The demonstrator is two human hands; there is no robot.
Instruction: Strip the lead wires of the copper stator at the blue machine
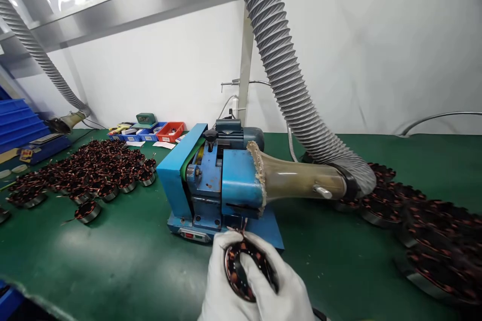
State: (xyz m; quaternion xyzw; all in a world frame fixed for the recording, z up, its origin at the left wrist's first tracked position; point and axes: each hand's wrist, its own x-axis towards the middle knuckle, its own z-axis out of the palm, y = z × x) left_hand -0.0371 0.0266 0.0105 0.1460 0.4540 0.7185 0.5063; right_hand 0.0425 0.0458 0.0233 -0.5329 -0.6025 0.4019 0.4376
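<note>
Presently, both hands are occupied in front of the blue metal belt machine (206,185), which serves as the reference for all positions below. The white-gloved left hand (218,281) and the white-gloved right hand (280,283) are closed around one black ring wound with copper wire (232,277), with the right thumb laid across its hole. The ring is tilted up toward the wearer, close to the machine's front edge. Thin copper wire ends (243,225) project from its top toward the underside of the machine's housing; whether they touch it cannot be determined.

Left of the machine, a large group of similar wound rings (107,170) is spread over the green work surface (131,261); right of it, a second group of wound rings (425,241) is bunched together, partly blurred. From the machine's right side, a translucent amber duct (297,180) runs to a grey corrugated hose (282,65).

In this inspector's judgement, the step in hand is presenting the wire ends to the machine. The next move calls for a steady two-handed hold, accurate alignment of the ends, and fingertips kept clear of the housing.
</note>
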